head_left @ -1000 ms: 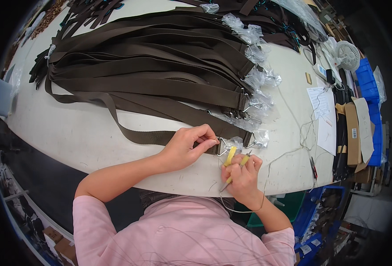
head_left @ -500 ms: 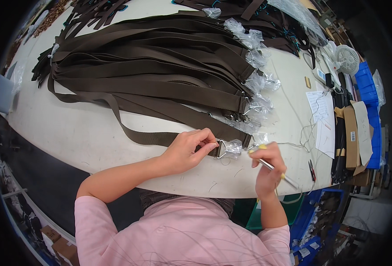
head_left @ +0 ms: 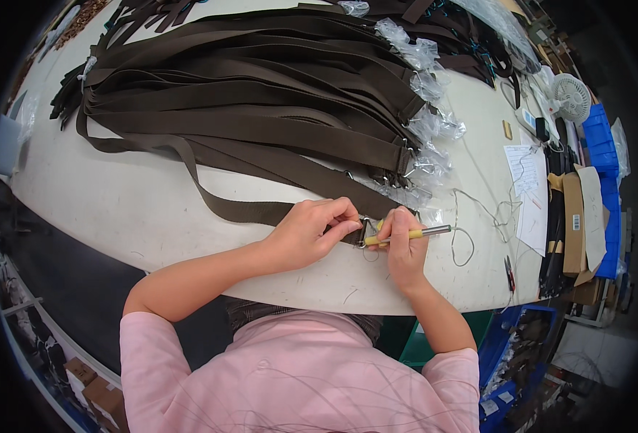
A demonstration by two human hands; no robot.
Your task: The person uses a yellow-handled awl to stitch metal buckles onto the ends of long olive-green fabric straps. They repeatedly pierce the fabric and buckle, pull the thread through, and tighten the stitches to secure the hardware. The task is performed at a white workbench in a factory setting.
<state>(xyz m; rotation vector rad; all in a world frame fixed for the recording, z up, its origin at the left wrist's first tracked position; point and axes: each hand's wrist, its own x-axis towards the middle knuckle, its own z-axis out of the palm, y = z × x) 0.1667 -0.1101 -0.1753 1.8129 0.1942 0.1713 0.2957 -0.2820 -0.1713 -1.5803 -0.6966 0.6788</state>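
Note:
My left hand (head_left: 310, 229) is closed in a pinch on the end of a dark brown webbing strap (head_left: 243, 209). Beside its fingertips, a metal ring (head_left: 363, 241) sits at the strap's end. In my right hand (head_left: 407, 256) is a slim silver-and-yellow pen-like tool (head_left: 434, 231), its yellow end close to the ring. My right fingers hide part of the ring and the plastic wrapped on it. Behind both hands lies a large bundle of similar straps (head_left: 261, 94), with clear plastic wraps (head_left: 427, 126) around their metal ends.
The white table (head_left: 160, 202) curves around in front of me. To the right are papers (head_left: 527, 187), loose thin cord (head_left: 496, 209), small red-and-black snips (head_left: 509, 274), a white fan (head_left: 571, 96) and a cardboard box (head_left: 573, 224). Blue bins (head_left: 599, 141) stand beyond the edge.
My right hand has moved left and forward, bringing the tool up to the ring; the tool has turned closer to level. My left hand keeps its pinch, nearly in place.

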